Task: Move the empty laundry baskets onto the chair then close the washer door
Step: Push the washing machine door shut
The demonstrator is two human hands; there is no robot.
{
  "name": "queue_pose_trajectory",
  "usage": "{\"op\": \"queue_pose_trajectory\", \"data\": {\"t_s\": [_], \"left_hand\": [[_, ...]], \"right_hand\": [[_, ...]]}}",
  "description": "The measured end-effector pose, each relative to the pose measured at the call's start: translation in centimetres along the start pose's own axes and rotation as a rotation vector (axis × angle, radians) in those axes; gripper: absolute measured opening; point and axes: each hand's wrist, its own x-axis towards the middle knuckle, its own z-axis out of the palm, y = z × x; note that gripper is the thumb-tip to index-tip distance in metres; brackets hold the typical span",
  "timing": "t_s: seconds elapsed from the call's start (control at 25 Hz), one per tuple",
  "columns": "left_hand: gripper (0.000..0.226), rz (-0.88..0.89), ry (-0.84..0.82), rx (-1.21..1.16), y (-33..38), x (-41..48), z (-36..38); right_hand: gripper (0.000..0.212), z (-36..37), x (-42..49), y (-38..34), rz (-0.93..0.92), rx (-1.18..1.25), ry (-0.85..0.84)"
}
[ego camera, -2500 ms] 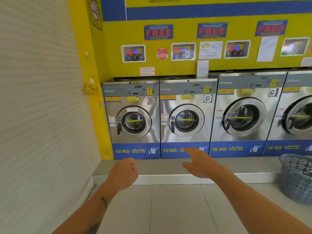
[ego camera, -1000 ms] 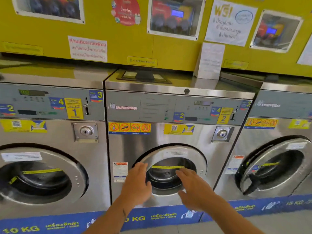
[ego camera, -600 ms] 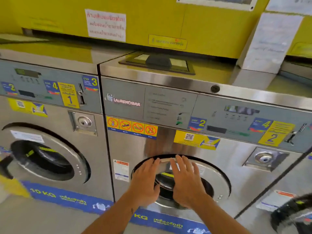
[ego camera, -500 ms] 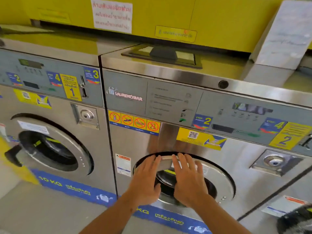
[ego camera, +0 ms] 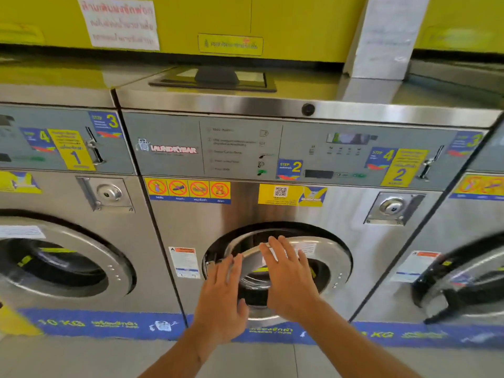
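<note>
Both hands lie flat, fingers extended, on the washer door: left hand beside right hand; door slightly ajar.

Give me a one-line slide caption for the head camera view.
Both bare hands, left hand and right hand, flat against the round stainless-steel washer door, which stands slightly ajar.

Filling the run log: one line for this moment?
phase: closing door | left hand, right hand: flat on washer door | door: ajar | baskets: out of view
</note>
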Motion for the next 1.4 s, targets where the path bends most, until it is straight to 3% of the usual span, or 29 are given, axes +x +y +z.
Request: {"op": "queue_pose_trajectory", "data": {"t_s": [0.24,0.4,0.56,0.72,0.84,1.12,1.4], "left_hand": [[0.052,0.116,-0.112,-0.403,0.8,-6.2,-1.8],[0.038,0.319,-0.181,-0.394,2.9,-5.7,-2.6],[0.050,0.603,-0.208,-0.335,9.5,-3.5,-2.2],[0.075,0.918,-0.294,-0.010,17.1,-1.7,-0.9],[0.079,1.074,-0.317,0.191,21.8,-1.4,0.7],[0.085,0.956,-0.437,0.166,28.3,-1.2,3.0],[0.082,0.691,-0.461,0.072,34.0,-0.9,6.1]], "right_hand": [[0.084,0.9,-8.9,-1.3,0.161,0.146,0.074],[0.074,-0.8,-15.7,-0.9,0.309,0.359,0.146],[0.069,-1.5,-21.8,-1.9,0.414,0.542,0.247],[0.096,0.3,-26.0,-0.1,0.658,0.464,0.135],[0.116,0.7,-27.4,2.4,0.786,0.332,0.105],[0.100,-0.4,-29.2,10.5,0.824,0.304,0.206],[0.108,0.0,-29.9,19.1,0.774,0.298,0.203]]}}
